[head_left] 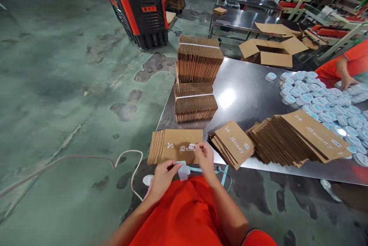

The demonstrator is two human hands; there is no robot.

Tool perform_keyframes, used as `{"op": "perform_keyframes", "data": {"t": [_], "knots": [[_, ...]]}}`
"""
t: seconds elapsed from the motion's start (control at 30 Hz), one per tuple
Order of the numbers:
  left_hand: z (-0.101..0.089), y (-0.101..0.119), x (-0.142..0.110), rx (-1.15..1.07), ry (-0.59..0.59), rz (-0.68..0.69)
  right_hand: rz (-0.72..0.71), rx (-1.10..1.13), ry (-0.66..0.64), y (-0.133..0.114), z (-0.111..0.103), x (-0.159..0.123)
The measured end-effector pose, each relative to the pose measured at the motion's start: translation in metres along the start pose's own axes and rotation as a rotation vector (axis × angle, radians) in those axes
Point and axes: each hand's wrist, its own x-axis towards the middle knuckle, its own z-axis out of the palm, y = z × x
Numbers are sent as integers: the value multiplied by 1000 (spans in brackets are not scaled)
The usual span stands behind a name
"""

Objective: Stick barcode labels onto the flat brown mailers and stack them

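Close to my body, my left hand (pixel 166 179) pinches a strip of pale label backing (pixel 183 171) with a light blue edge. My right hand (pixel 205 157) holds a small white label sticker (pixel 192 146) between thumb and fingertips, over the top carton. Beneath it lies a fanned stack of flat brown cartons (pixel 184 136) printed with white lettering, partly covered by my right hand. Just right of that hand sits a smaller pile of printed cartons (pixel 234 144), its top one bearing a label.
Two strapped bundles of folded cardboard (pixel 197 102) stand at the table's left edge. More labelled cartons (pixel 313 135) lean in a row at right. Beyond them are many round white-and-blue containers (pixel 324 96) and a co-worker's hand (pixel 348 79). An open cardboard box (pixel 276 59) sits behind the metal table (pixel 247 89).
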Motion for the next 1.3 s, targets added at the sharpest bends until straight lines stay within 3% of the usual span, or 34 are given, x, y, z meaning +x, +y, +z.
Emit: {"op": "perform_keyframes", "data": {"t": [0.1,0.2,0.33,0.67,1.03,1.17,1.3], "knots": [[2,-22,20,-78,11,-35,38,-197,93,38,-9,35],[4,-45,41,-149,-10,-86,61,-367,20,65,-12,58],[8,-61,55,-130,-3,-88,65,-419,-12,81,-7,66],[8,-61,58,-18,-1,-15,78,-532,-12,87,-1,68],[8,-68,57,21,20,3,55,-756,4,73,6,57],[9,-69,56,20,25,4,90,-673,44,78,8,57],[12,-66,55,12,34,18,151,-376,158,88,4,59]]}}
